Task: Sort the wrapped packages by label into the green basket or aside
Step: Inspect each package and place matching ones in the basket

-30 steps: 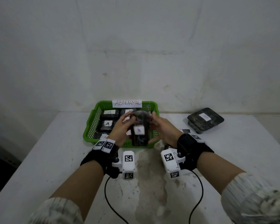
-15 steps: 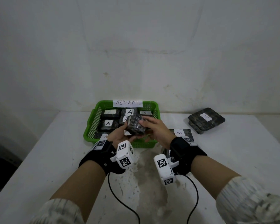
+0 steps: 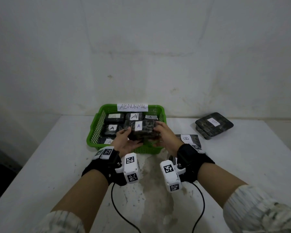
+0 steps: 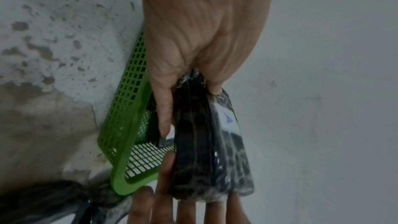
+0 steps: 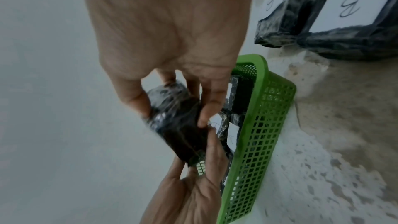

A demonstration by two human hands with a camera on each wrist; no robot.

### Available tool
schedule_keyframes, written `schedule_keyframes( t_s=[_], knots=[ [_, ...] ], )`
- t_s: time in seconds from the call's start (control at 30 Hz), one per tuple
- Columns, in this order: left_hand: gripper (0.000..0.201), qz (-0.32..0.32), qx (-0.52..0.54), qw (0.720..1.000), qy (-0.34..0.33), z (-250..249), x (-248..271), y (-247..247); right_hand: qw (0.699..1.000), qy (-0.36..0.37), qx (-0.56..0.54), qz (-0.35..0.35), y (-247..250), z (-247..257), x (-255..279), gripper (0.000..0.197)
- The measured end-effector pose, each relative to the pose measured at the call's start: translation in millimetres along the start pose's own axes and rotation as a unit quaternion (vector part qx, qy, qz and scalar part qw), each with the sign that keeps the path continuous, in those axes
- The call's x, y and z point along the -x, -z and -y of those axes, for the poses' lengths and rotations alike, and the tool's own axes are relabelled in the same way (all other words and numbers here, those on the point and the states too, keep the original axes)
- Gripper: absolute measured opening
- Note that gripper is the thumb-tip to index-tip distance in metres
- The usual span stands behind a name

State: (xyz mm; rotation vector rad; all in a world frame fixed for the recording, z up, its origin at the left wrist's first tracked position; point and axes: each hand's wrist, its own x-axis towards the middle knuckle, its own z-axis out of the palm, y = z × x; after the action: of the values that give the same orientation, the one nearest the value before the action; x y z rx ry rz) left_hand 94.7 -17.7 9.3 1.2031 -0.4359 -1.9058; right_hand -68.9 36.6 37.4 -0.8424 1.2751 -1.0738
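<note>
Both hands hold a dark wrapped package [image 3: 146, 132] level above the front of the green basket [image 3: 93, 132], its white label with a blue A facing up. My left hand [image 3: 130, 138] grips its left end, thumb on top and fingers beneath. My right hand [image 3: 159, 134] grips the right end. In the left wrist view the package [image 4: 206, 151] lies between my thumb and fingers over the basket [image 4: 127, 125]. The right wrist view shows the package [image 5: 178, 125] pinched by my right hand, with the left hand's fingers [image 5: 211, 151] below it and the basket [image 5: 269, 125] alongside.
Several packages labelled A [image 3: 134, 116] lie in the basket, which carries an ABNORMAL sign [image 3: 132, 107] on its back wall. A package labelled B [image 3: 187, 138] lies on the white table right of the basket. A stack of packages [image 3: 213, 125] sits at the far right.
The package was turned in both hands from standing on end to lying flat, so its A label now faces up. It stays above the basket's front.
</note>
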Motion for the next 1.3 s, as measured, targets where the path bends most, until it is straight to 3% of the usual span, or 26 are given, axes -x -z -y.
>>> schedule_keyframes(
  t_s=[0.13, 0.23, 0.3, 0.37, 0.43, 0.53, 0.63, 0.73, 0.87, 1.03, 1.17, 1.3],
  knots=[
    [0.025, -0.005, -0.161, 0.987, -0.016, 3, 12, 6, 0.999, -0.043, -0.008, -0.005, 7, -6, 0, 0.037],
    [0.022, -0.007, -0.335, 0.941, -0.039, 4, 16, 7, 0.997, -0.025, -0.008, -0.069, 12, -12, -5, 0.041],
    [0.013, -0.014, -0.457, 0.886, -0.076, 5, 13, 9, 0.986, 0.011, 0.001, -0.164, 19, -14, -11, 0.04],
    [0.012, -0.042, -0.576, 0.81, -0.1, 7, 3, 15, 0.97, 0.037, 0.044, -0.236, 25, -15, -15, 0.043],
    [0.023, -0.081, -0.664, 0.739, -0.085, 9, -4, 21, 0.959, 0.045, 0.08, -0.269, 28, -16, -17, 0.046],
    [0.043, -0.111, -0.704, 0.7, -0.044, 8, -7, 23, 0.946, 0.024, 0.173, -0.274, 27, -20, -23, 0.051],
    [0.048, -0.093, -0.748, 0.657, -0.015, 0, -14, 25, 0.928, 0.005, 0.252, -0.273, 22, -21, -28, 0.056],
    [0.054, -0.094, -0.765, 0.637, 0.014, -7, -28, 33, 0.922, -0.01, 0.297, -0.25, 13, -22, -36, 0.059],
    [0.068, -0.059, -0.819, 0.569, 0.048, -6, -35, 40, 0.89, -0.051, 0.389, -0.231, 7, -24, -49, 0.06],
    [0.062, -0.04, -0.822, 0.566, 0.048, -6, -38, 39, 0.842, -0.054, 0.493, -0.213, -1, -17, -57, 0.045],
    [0.056, -0.039, -0.814, 0.578, 0.033, -4, -43, 42, 0.797, -0.102, 0.562, -0.199, -6, -30, -57, 0.046],
    [0.052, -0.044, -0.791, 0.61, 0.019, -4, -45, 46, 0.762, -0.062, 0.611, -0.209, -4, -45, -59, 0.046]
  ],
)
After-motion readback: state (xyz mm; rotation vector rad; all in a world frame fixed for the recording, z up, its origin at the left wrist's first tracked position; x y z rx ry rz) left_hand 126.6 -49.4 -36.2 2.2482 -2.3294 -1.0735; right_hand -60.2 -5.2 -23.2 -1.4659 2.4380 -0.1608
